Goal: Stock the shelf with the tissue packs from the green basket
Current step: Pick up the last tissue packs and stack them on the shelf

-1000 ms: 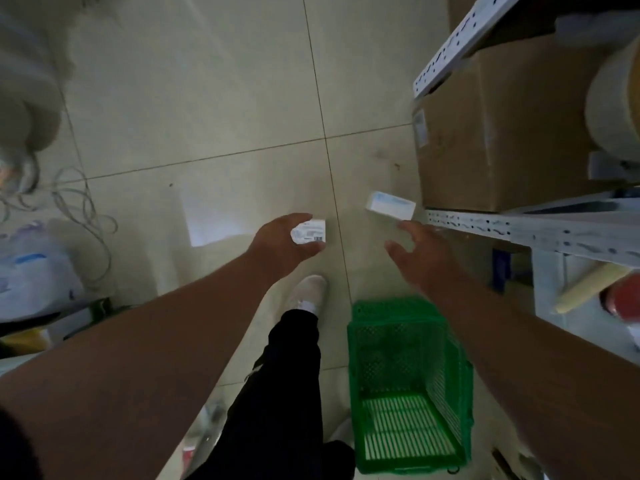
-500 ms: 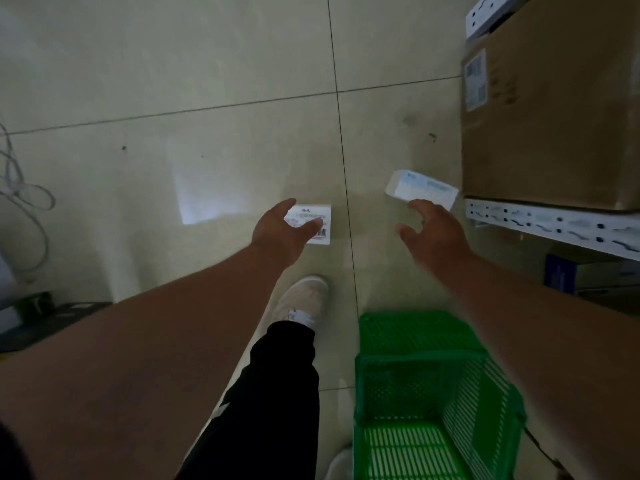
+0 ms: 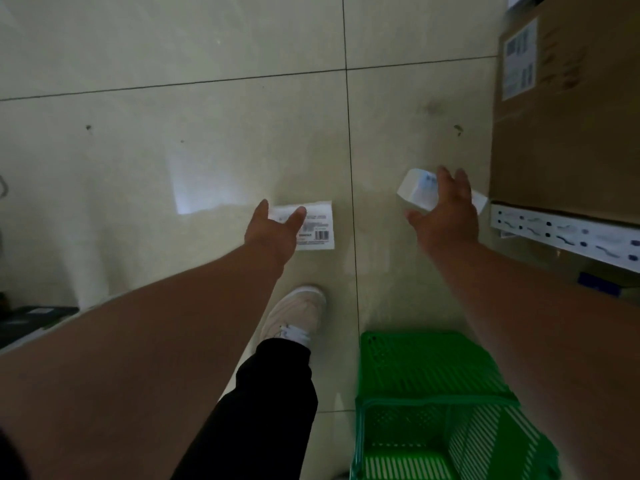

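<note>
here, each hand's fingers grip 1 tissue pack: left hand (image 3: 273, 233) on the labelled pack (image 3: 317, 225), right hand (image 3: 446, 216) on the white pack (image 3: 417, 190).

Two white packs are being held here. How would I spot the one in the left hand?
Start at the green basket on the tiled floor and look up-left past the white shoe. There the left hand pinches a tissue pack; unlike the other pack, its flat side shows printed text and a barcode.

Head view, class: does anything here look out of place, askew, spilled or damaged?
Nothing stands out. Each hand holds a tissue pack: left hand a flat pack, right hand a pack near the shelf rail. The green basket stands upright on the floor.
</note>
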